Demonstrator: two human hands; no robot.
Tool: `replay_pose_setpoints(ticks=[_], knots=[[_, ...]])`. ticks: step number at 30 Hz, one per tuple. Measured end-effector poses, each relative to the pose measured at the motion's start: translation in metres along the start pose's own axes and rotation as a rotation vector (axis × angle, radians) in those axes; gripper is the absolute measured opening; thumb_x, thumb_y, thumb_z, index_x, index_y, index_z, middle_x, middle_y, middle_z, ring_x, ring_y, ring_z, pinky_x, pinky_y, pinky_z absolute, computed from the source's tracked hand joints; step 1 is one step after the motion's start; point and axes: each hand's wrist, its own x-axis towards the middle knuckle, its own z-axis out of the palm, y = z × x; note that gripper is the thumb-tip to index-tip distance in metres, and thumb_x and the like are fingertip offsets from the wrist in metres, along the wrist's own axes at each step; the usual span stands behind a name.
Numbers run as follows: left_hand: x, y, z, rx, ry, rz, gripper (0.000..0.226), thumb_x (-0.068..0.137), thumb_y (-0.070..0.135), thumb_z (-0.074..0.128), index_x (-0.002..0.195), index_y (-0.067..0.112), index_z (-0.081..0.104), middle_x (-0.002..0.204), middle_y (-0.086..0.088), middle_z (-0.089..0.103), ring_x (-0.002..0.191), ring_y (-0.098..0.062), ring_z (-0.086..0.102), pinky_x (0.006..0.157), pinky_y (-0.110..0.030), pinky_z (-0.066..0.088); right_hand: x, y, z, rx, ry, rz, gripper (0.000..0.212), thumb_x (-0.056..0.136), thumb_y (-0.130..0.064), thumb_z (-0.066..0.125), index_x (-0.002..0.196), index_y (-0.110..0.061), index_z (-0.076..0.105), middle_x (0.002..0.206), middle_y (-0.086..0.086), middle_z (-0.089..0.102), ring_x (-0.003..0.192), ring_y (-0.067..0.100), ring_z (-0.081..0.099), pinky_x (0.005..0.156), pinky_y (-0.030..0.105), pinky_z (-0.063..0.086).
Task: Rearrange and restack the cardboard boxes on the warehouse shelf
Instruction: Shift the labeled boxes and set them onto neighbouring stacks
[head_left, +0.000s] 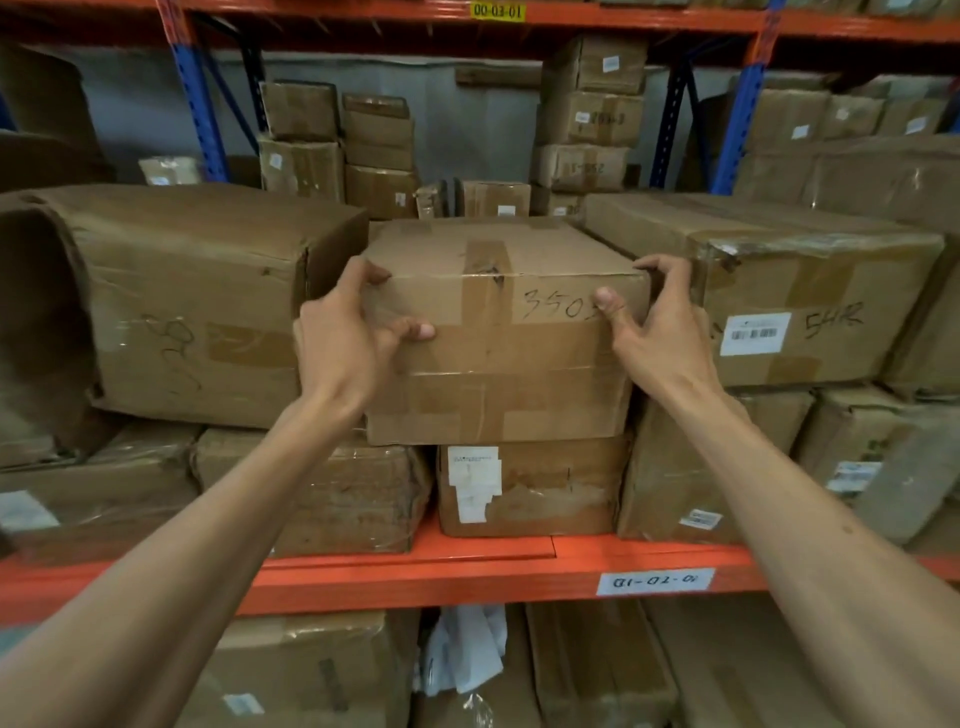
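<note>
taped box (506, 332) gripped at both front corners by left hand (345, 332) and right hand (657, 327); wedged between neighbours, best drawn out level.

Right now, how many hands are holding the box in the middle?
2. The left hand grips the box's left front corner; the right hand grips its right front corner.

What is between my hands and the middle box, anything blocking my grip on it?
Nothing visible. The left hand and the right hand already grip the middle box's front upper corners. The large box on the left and the barcode-labelled box on the right stand close beside it.
</note>
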Motion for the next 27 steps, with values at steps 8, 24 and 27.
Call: replay_pose_setpoints(ticks=[8, 24, 27], knots=[[0.042, 0.018, -0.014, 0.064, -0.475, -0.123, 0.099, 0.060, 0.048, 0.093, 0.145, 0.039, 0.044, 0.146, -0.004, 0.051, 0.130, -0.030, 0.051, 0.099, -0.044, 0.050, 0.022, -0.040, -0.029, -0.608, -0.124, -0.296, 0.054, 0.089, -0.060, 0.063, 0.133, -0.029, 0.058, 0.130, 0.015, 0.062, 0.127, 0.037, 0.053, 0.101, 0.051, 0.041], [0.048, -0.004, -0.006, -0.087, -0.520, -0.025, 0.077, 0.067, 0.033, 0.092, 0.135, 0.049, 0.060, 0.130, 0.007, 0.050, 0.117, -0.017, 0.048, 0.095, -0.039, 0.048, 0.035, -0.046, -0.025, -1.168, -0.457, -0.324, 0.101, 0.074, -0.088, 0.053, 0.156, -0.034, 0.025, 0.145, 0.016, 0.055, 0.150, 0.037, 0.024, 0.113, 0.066, -0.015], [0.049, -0.009, -0.006, -0.117, -0.530, 0.008, 0.072, 0.071, 0.032, 0.090, 0.133, 0.050, 0.060, 0.131, 0.008, 0.049, 0.118, -0.017, 0.047, 0.094, -0.037, 0.047, 0.034, -0.048, -0.021, -1.144, -0.446, -0.303, 0.098, 0.076, -0.086, 0.053, 0.155, -0.033, 0.028, 0.143, 0.015, 0.057, 0.149, 0.037, 0.026, 0.114, 0.067, -0.013]])
